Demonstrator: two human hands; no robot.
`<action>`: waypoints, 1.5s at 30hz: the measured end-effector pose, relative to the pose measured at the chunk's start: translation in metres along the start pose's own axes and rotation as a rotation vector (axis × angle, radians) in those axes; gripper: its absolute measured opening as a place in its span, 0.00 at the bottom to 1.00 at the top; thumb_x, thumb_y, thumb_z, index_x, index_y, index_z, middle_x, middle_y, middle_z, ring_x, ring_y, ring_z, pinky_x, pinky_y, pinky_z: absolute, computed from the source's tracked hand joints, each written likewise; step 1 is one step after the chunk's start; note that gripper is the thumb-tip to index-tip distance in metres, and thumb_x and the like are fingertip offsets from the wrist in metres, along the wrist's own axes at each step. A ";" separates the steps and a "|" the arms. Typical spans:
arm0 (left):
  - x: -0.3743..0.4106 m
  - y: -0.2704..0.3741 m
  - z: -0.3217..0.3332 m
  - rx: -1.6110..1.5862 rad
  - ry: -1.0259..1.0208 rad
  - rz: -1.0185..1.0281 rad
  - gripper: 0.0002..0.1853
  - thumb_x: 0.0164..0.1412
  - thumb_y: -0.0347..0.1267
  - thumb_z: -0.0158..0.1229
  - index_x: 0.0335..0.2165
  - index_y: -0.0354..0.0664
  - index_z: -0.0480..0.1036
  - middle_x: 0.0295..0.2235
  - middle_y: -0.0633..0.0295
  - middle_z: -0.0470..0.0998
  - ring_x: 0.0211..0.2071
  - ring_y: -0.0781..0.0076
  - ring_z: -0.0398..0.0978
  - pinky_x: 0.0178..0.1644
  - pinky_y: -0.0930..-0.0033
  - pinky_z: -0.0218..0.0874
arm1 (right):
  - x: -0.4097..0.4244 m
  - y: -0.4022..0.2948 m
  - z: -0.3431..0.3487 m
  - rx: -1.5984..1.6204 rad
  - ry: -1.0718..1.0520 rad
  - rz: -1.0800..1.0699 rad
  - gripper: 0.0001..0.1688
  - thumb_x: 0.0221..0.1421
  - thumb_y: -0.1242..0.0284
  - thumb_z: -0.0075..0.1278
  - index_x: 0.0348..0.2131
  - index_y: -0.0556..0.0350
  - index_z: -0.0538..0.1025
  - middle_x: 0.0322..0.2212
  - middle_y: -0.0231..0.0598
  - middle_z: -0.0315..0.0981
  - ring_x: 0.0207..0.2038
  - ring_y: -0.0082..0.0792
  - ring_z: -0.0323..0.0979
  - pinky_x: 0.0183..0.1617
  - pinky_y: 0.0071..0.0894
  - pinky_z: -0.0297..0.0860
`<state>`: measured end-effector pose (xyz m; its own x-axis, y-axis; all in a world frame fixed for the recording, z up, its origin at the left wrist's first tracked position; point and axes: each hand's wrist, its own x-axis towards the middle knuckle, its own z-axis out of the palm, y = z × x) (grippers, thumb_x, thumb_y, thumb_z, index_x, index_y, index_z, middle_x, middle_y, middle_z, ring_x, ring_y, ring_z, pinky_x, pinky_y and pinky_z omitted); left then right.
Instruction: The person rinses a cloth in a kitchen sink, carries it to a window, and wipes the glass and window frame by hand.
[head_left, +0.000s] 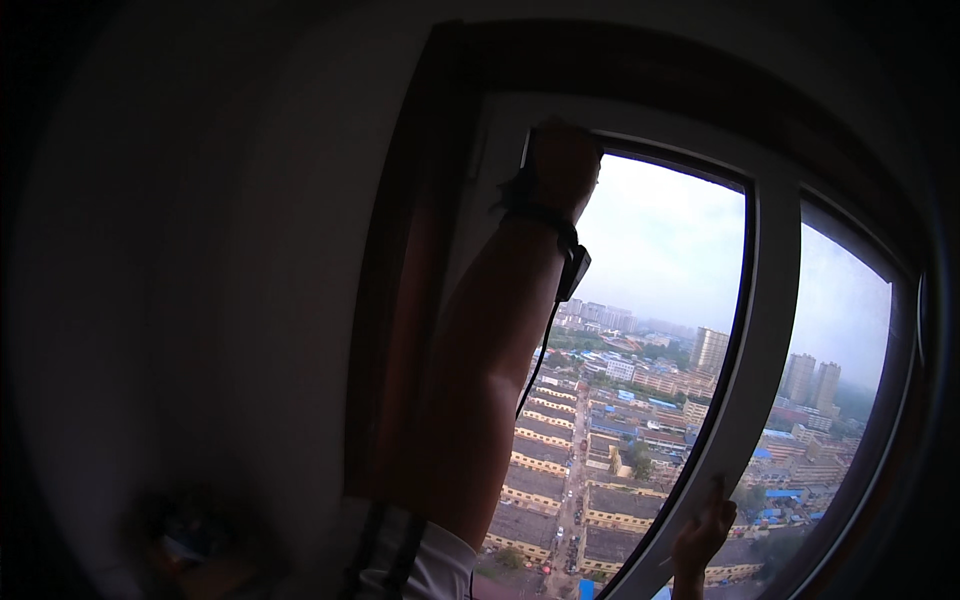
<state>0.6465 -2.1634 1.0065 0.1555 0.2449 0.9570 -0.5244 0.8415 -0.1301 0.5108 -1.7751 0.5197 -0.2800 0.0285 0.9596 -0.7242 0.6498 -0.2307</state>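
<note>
My left hand (566, 169) is raised to the upper left corner of a window pane (660, 225), against the pale window frame (776, 225). It is in deep shadow with the fingers bent. A dark, ragged-edged piece (514, 191) shows beside it, too dim to identify. Around the wrist runs a dark strap (540, 217) with a small black device (575, 274); a black cable (536, 375) hangs from it. Low on the upright between the two panes is my right hand (701, 536), its fingers partly curled at the frame. Whether it grips anything is unclear.
A dark reddish-brown casing (405, 247) surrounds the window, beside a shadowed wall (225, 225). A second pane (847, 315) lies to the right. Far below outside are rows of low buildings (544, 450) and a street. Blurred objects (191, 540) sit at the lower left.
</note>
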 end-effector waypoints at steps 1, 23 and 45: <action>-0.003 -0.012 -0.006 -0.161 -0.085 -0.095 0.10 0.73 0.29 0.56 0.41 0.33 0.81 0.34 0.45 0.84 0.31 0.57 0.85 0.34 0.59 0.79 | 0.004 0.002 -0.001 0.000 0.014 -0.023 0.51 0.48 0.87 0.44 0.72 0.57 0.70 0.38 0.53 0.70 0.44 0.59 0.67 0.54 0.55 0.66; -0.027 -0.039 -0.002 -0.344 -0.265 -0.292 0.11 0.70 0.31 0.61 0.44 0.32 0.79 0.39 0.47 0.85 0.29 0.55 0.84 0.30 0.57 0.78 | 0.002 -0.019 -0.008 0.056 -0.008 0.011 0.52 0.49 0.95 0.45 0.72 0.55 0.70 0.43 0.54 0.71 0.48 0.59 0.69 0.56 0.53 0.68; -0.118 0.084 -0.032 -0.713 -0.152 0.244 0.26 0.62 0.21 0.63 0.58 0.41 0.74 0.47 0.49 0.77 0.55 0.47 0.76 0.62 0.43 0.69 | 0.005 -0.012 -0.016 0.054 -0.003 0.019 0.52 0.49 0.91 0.46 0.73 0.49 0.70 0.40 0.51 0.71 0.46 0.56 0.69 0.56 0.54 0.69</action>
<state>0.6111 -2.1058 0.8742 -0.0388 0.4385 0.8979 0.1457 0.8914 -0.4291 0.5283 -1.7712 0.5298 -0.2959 0.0381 0.9545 -0.7516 0.6074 -0.2573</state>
